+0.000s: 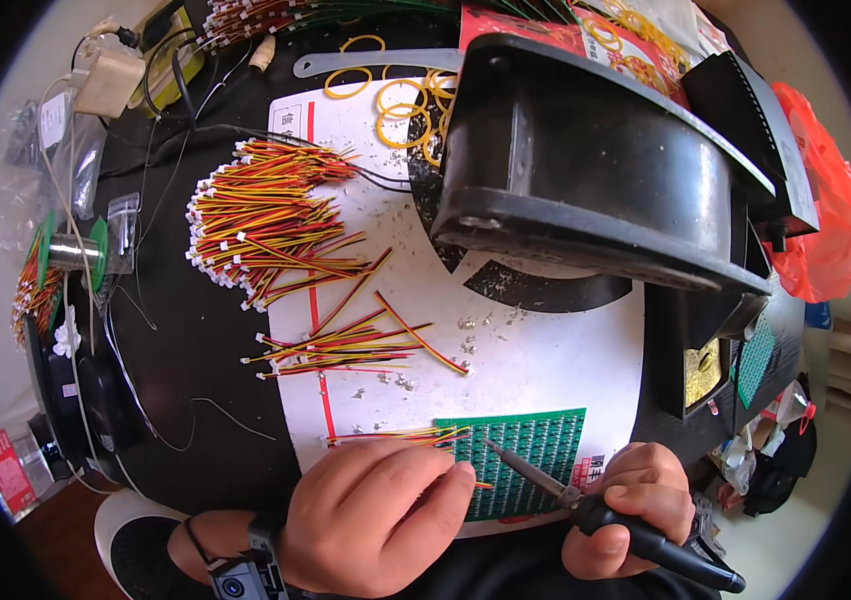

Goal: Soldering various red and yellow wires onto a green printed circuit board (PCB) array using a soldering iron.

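A green circuit board panel (546, 440) with rows of small pads lies near me on the white sheet. My right hand (636, 510) grips a black-handled soldering iron (536, 475), its tip angled to the left over the board's upper left part. My left hand (376, 515) is closed at the board's left edge, thumb and forefinger pinched together. A red-and-yellow wire end (484, 486) sticks out past those fingertips; the rest is hidden under the hand. Just beyond my knuckles, several connector wires (386, 438) reach onto the board's upper left corner.
A big pile of connector wires (266, 220) and a smaller bunch (336, 345) lie left of centre. A black fan (596, 160) stands at the back right, beside yellow rubber bands (404, 112). A solder spool (71, 250) sits far left; a tip-cleaner box (703, 375) is at right.
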The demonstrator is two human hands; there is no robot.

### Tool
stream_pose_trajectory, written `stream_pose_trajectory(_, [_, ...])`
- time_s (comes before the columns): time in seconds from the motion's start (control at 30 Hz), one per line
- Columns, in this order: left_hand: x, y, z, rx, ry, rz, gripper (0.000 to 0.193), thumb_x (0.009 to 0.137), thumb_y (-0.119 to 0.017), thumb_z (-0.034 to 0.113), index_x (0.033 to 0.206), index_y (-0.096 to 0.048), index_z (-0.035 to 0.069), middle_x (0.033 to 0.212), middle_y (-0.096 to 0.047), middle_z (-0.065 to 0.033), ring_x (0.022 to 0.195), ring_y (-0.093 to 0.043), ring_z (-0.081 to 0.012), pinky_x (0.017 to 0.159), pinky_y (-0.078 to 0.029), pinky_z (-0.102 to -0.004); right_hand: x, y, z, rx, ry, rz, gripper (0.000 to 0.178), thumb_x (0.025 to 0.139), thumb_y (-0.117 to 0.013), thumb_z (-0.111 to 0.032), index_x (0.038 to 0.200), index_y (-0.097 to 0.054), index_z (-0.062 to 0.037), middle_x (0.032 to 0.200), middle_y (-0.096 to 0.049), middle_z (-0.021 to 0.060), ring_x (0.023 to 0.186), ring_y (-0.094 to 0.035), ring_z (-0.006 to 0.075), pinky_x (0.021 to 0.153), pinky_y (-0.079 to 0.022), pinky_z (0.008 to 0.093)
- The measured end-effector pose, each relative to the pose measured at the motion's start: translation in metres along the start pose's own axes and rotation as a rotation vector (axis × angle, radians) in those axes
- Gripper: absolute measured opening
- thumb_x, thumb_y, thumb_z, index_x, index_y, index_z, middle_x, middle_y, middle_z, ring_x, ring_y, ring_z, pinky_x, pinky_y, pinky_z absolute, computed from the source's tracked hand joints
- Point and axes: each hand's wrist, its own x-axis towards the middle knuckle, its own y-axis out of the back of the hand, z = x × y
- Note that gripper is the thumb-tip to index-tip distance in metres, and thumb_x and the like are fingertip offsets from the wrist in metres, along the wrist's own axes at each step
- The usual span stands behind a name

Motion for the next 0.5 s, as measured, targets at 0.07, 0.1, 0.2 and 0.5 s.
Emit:
stream_pose_trajectory(0.07, [-0.002,-0.010,-0.003,-0.008,0.043,0.085,0.021,0.068,-0.074,-0.007,0.089,-0.073,-0.004,0.081,-0.066,-0.0110,0.065,-0.066,-0.0236,0.056,-0.053,-0.0326,0.000,0.002,0.002,0.001,-0.011,-0.051,0.029,0.088,-0.065,-0.026,0.088,-0.052,-0.0008,0.056,-0.048,0.0038,0.047,-0.046,0.0127,0.046,-0.037,0.0252])
stream_pose_trajectory(0.1, [-0.003,-0.004,0.002,0.022,0.057,0.085,0.021,0.068,-0.074,-0.007,0.089,-0.073,-0.004,0.081,-0.066,-0.0110,0.065,-0.066,-0.0236,0.056,-0.053,-0.0326,0.000,0.002,0.001,0.034,-0.010,-0.051,0.029,0.088,-0.065,-0.026,0.088,-0.052,-0.0008,0.056,-0.048,0.0038,0.047,-0.046,0.0127,0.046,-0.037,0.0252])
stream_pose_trajectory(0.2, [-0.001,0.000,-0.001,0.069,0.019,0.035,0.023,0.068,-0.075,-0.008,0.090,-0.073,-0.005,0.082,-0.067,-0.0118,0.064,-0.065,-0.0245,0.056,-0.053,-0.0325,0.000,-0.002,-0.001,0.025,-0.028,-0.040,0.029,0.089,-0.065,-0.027,0.088,-0.052,-0.0013,0.056,-0.047,0.0031,0.048,-0.046,0.0126,0.046,-0.038,0.0251])
stream_pose_trajectory(0.5, [0.001,0.000,-0.005,0.062,0.040,-0.014,0.027,0.067,-0.073,-0.010,0.093,-0.073,-0.006,0.082,-0.065,-0.0119,0.065,-0.063,-0.0251,0.057,-0.052,-0.0335,0.003,-0.003,-0.002,0.013,-0.066,-0.076,0.030,0.088,-0.067,-0.027,0.090,-0.051,-0.0019,0.056,-0.049,0.0025,0.049,-0.046,0.0123,0.047,-0.039,0.0253])
